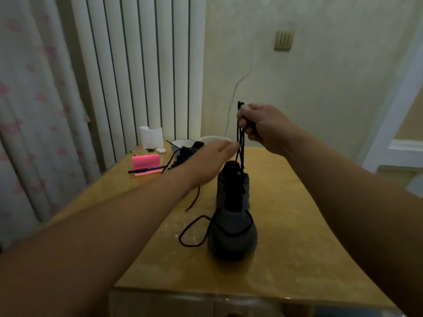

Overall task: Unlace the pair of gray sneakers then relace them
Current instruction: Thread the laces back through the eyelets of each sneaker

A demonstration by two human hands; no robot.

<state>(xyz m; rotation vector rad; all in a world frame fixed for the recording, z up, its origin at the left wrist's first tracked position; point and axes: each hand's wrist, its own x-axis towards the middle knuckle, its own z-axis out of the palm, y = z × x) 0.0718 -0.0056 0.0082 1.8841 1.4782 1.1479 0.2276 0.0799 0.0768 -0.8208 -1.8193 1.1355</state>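
first, far left on the bench, a pink holder. next, left hand stretched out, fingers straight, tips touching the black lace. then gray sneaker standing mid bench, toe close. last, right hand clenched round lace ends, high above it.

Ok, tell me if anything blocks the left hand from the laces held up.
Nothing visible does. The left hand has its fingertips at the laces, which the right hand grips above the sneaker. The second sneaker lies behind, off the path.
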